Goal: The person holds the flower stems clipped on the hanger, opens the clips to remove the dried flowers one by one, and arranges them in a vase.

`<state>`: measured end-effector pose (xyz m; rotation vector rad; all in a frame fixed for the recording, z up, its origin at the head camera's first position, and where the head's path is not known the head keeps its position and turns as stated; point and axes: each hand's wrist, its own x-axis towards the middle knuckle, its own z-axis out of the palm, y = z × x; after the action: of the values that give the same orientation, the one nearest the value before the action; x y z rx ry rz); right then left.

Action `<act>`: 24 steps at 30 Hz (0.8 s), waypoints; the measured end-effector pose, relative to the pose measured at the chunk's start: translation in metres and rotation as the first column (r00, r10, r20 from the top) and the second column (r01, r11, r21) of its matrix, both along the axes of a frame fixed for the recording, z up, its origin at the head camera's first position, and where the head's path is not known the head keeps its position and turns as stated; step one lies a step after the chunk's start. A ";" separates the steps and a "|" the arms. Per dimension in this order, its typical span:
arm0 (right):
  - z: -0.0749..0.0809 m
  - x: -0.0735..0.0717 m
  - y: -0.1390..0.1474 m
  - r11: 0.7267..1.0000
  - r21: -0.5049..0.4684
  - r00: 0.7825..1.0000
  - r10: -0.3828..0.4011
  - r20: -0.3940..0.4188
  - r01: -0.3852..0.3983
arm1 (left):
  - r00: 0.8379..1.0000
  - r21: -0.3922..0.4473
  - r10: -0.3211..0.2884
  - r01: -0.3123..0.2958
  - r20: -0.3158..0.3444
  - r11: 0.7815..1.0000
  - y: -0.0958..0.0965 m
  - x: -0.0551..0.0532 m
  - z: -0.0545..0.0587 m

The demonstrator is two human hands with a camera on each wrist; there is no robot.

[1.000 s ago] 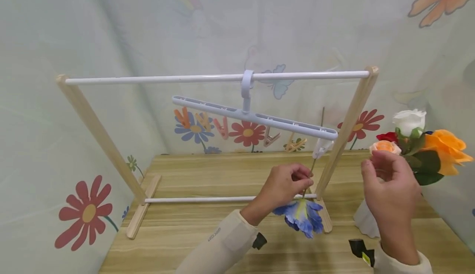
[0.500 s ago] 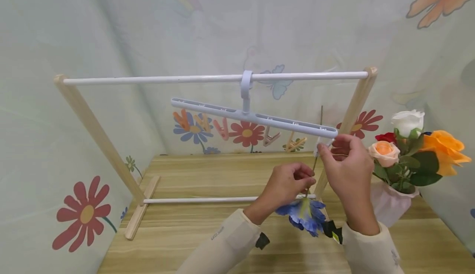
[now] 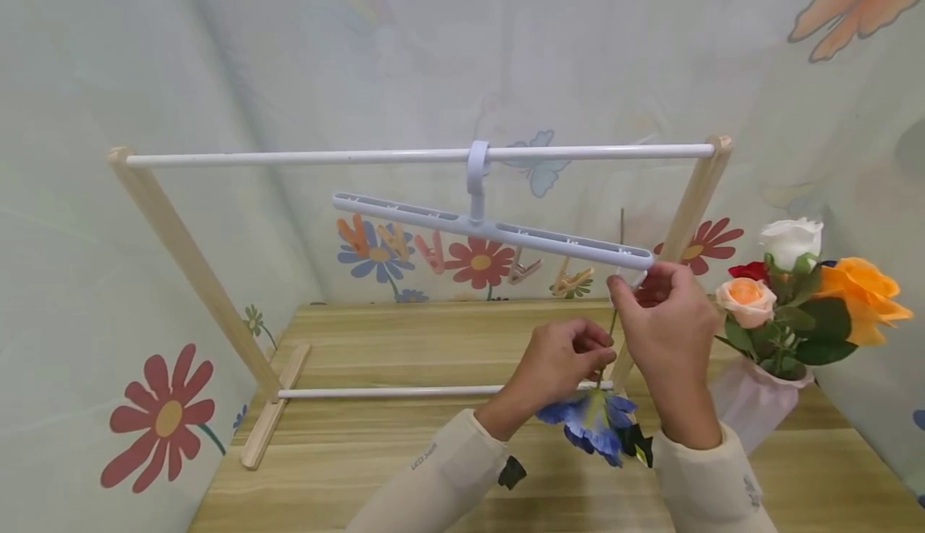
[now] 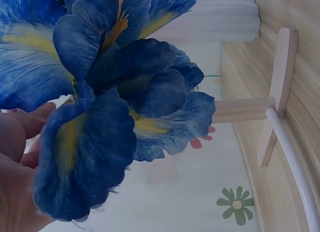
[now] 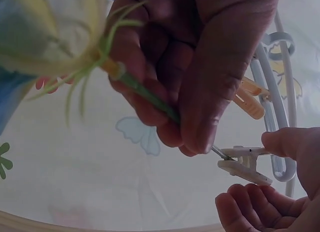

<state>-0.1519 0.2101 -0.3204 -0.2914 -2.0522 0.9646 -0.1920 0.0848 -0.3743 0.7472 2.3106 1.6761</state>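
Note:
My left hand pinches the green stem of a blue artificial flower, whose bloom hangs head down. The yellow-streaked petals fill much of the left wrist view. Beyond the fingertips, the stem's far end passes into the mouth of a white clothespin. With thumb above and fingers below, my right hand pinches that clothespin by its handles. The clip hangs from the low right end of a light blue hanger, mostly covered by the right hand in the head view.
The tilted hanger hooks over the white top rod of a wooden-legged rack. Orange, pink and other clothespins hang along it. At right stands a pale vase with white, peach and orange flowers.
My right hand has moved left from beside the vase flowers to the white clothespin and now pinches it. The left hand stays nearly in place with the flower stem.

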 end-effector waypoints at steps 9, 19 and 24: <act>0.000 -0.004 -0.004 1.000 -0.001 0.999 -0.014 -0.035 0.014 | 0.999 0.027 -0.001 0.000 0.035 1.000 0.000 0.001 0.001; -0.001 -0.007 -0.005 1.000 0.001 0.996 -0.012 -0.083 0.012 | 0.999 0.021 -0.010 0.009 0.037 1.000 -0.003 0.000 -0.003; -0.001 -0.008 -0.004 1.000 0.003 0.996 -0.009 -0.085 0.010 | 0.999 0.008 -0.007 0.006 0.045 1.000 -0.006 -0.001 -0.004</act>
<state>-0.1596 0.2057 -0.3211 -0.2539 -1.9728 0.9521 -0.1929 0.0792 -0.3783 0.7105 2.2708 1.6822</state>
